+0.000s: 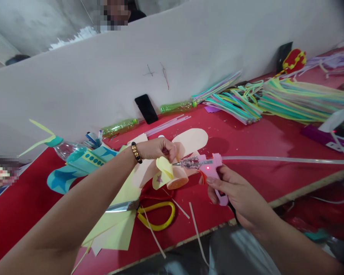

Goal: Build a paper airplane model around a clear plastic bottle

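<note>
Pink glue gun: grip behind right hand; clear rod cut off at right edge; scissors blade, left of it, partly under left forearm.

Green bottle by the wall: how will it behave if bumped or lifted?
The green plastic bottle lies on its side on the red table, so its round body would likely roll if pushed. It looks thin-walled, so it is probably light and easily dented.
</note>
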`<state>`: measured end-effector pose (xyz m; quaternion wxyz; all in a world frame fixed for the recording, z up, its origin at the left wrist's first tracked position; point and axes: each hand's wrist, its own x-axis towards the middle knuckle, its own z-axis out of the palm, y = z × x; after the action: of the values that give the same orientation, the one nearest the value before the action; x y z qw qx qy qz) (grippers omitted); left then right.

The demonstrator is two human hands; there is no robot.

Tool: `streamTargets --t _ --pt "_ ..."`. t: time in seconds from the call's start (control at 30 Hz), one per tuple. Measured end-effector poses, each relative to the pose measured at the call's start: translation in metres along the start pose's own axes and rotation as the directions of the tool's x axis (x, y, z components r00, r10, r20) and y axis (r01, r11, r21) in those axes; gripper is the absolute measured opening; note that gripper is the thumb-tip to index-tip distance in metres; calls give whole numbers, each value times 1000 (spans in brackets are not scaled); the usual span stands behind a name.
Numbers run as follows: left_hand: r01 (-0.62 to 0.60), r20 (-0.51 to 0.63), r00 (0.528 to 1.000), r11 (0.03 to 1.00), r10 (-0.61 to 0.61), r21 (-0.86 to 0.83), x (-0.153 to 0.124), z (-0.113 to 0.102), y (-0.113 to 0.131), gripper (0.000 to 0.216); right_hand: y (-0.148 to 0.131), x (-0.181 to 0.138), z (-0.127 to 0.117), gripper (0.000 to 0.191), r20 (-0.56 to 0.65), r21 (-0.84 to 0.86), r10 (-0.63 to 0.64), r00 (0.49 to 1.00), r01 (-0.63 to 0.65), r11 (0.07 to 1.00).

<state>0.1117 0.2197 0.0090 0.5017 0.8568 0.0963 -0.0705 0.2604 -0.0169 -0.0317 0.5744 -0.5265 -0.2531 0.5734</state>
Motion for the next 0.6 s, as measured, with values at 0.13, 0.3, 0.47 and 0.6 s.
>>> streamTargets --t 0.13,0.3,0.47,0.6 --pt "17 -4 1000 1000 -17 1 1 0 0 23 0 2 2 23 -10 14 5 1000 -4 1000" --pt "-5 3 1000 1000 5 12 1 -1 -1 23 -1 4 3 24 -20 20 3 1000 -2 1000" --pt "-17 -2 1000 1000 17 11 1 -1 -1 21 1 6 2 21 -11 35 -16 1000 17 999" --pt "-20 11 1000 999 19 25 1 -1 -3 18 0 7 3 20 -4 59 -4 1000 4 998"
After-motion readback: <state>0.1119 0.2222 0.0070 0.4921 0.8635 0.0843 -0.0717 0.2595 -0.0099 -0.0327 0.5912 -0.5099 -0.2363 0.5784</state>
